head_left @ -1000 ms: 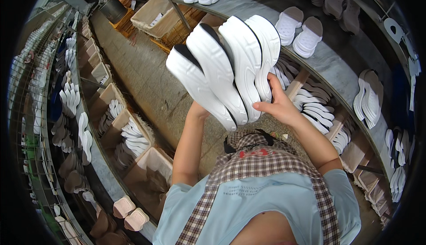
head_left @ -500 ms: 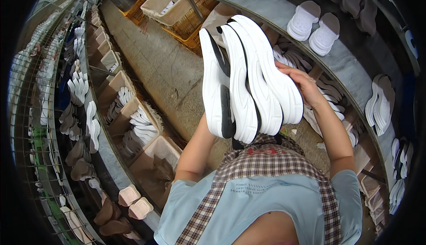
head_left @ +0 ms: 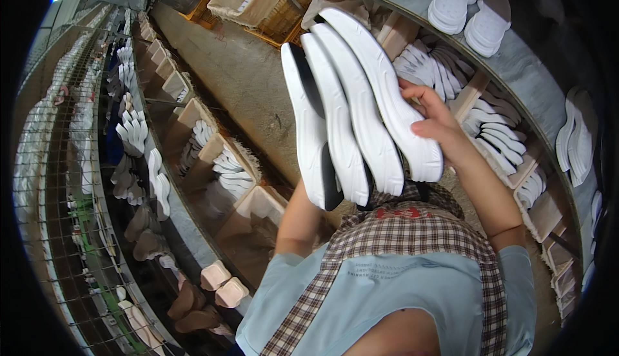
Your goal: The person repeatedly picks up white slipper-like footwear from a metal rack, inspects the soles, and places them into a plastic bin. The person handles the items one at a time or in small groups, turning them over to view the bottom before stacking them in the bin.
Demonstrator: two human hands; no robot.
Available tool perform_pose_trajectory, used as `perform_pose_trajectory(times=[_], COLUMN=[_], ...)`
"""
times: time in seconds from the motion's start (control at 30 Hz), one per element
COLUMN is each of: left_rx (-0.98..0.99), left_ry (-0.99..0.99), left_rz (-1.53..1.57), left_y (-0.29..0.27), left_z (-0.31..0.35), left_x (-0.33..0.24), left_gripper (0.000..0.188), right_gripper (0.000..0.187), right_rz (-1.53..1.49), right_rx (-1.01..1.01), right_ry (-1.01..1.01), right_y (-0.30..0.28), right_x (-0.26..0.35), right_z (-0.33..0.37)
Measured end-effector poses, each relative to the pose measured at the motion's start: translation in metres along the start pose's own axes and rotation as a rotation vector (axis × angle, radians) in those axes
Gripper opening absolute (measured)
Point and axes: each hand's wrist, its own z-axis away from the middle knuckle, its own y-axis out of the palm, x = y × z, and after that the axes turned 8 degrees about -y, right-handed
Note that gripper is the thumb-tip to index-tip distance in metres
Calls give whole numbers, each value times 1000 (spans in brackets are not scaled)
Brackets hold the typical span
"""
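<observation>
Several white shoe soles with black parts stand side by side in a row before my chest, long sides up. My right hand grips the rightmost sole, its thumb on the sole's outer face and fingers around the far edge. My left forearm reaches up behind the leftmost sole. My left hand itself is hidden behind the soles, so its fingers do not show.
Curved grey shelves run along both sides. The right shelf carries pairs of white soles; bins below hold more soles. At left, a wire mesh rack and sole-filled bins line the aisle. Yellow crates stand ahead.
The soles have fanned apart at their tops and lean more to the left. My right thumb now shows on the rightmost sole's face. The surroundings have shifted as my view turned.
</observation>
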Motion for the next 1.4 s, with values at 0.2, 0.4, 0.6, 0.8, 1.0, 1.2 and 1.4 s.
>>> perform_pose_trajectory(times=[0.2, 0.4, 0.6, 0.8, 1.0, 1.2, 1.4], left_rx=[204, 293, 325, 408, 510, 514, 395], left_ry=[9, 25, 41, 49, 141, 189, 148], left_rz=[351, 482, 467, 558, 691, 736, 561], left_y=[-2, -2, 2, 6, 20, 26, 18], left_z=[15, 22, 16, 11, 8, 11, 8], left_x=[14, 23, 22, 20, 16, 14, 4], left_gripper=[65, 67, 68, 70, 71, 78, 73], right_gripper=[64, 62, 79, 71, 69, 68, 68], right_rz=[-1024, -1001, -315, -1155, -1349, -1270, -987], right_rx=[-300, -278, -130, -50, -81, -196, -163], right_ry=[187, 203, 123, 281, 284, 298, 207], right_y=[-28, -34, -7, -2, -6, -18, -25], right_x=[2, -18, -41, -69, -84, -82, -84], right_z=[-1, 6, 1, 2, 17, 22, 12])
